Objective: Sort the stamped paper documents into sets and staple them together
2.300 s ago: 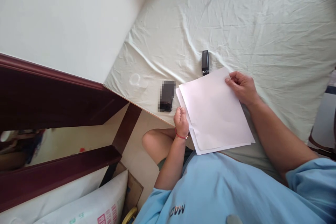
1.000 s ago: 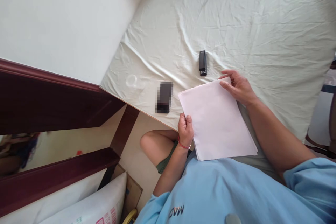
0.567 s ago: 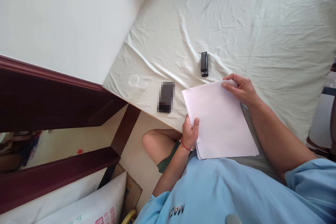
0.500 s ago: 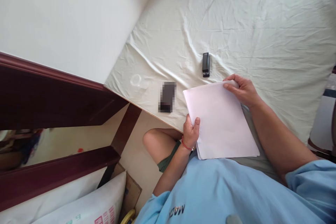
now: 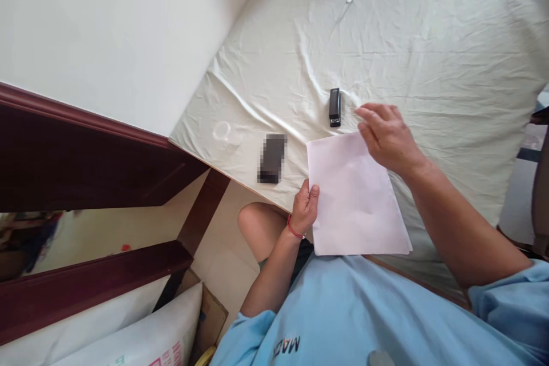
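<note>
Stapler [image 5: 335, 107] ahead, open cloth [image 5: 394, 40] beyond

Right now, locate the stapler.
In the head view, the stapler lies on the cloth, just beyond the papers, left of the right hand.

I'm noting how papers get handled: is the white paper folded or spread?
Spread, not folded: the white paper shows one broad face with no fold line visible; the left hand holds its left edge.
</note>
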Action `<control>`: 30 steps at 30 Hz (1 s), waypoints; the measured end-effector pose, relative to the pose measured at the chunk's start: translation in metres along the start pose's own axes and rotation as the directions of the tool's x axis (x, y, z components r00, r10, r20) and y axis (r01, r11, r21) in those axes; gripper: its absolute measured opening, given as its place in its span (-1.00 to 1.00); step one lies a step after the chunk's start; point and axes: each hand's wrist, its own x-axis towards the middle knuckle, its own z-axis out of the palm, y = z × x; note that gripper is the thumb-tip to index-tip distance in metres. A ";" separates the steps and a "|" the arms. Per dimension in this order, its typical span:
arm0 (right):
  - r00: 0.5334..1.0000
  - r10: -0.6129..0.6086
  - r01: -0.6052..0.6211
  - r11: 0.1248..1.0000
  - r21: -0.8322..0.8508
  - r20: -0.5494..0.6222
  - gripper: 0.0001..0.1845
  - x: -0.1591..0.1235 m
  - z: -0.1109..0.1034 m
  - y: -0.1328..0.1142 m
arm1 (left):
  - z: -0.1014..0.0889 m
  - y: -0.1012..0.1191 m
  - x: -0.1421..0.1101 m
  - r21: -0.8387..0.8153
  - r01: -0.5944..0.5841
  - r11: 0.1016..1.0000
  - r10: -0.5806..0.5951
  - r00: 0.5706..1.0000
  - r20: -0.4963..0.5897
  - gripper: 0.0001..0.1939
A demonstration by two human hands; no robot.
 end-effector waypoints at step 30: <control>0.885 0.372 -0.465 0.664 0.585 0.282 -0.18 -0.037 -0.012 0.024 | 0.010 0.016 0.013 -0.561 0.328 0.760 -0.378 0.925 0.029 -0.35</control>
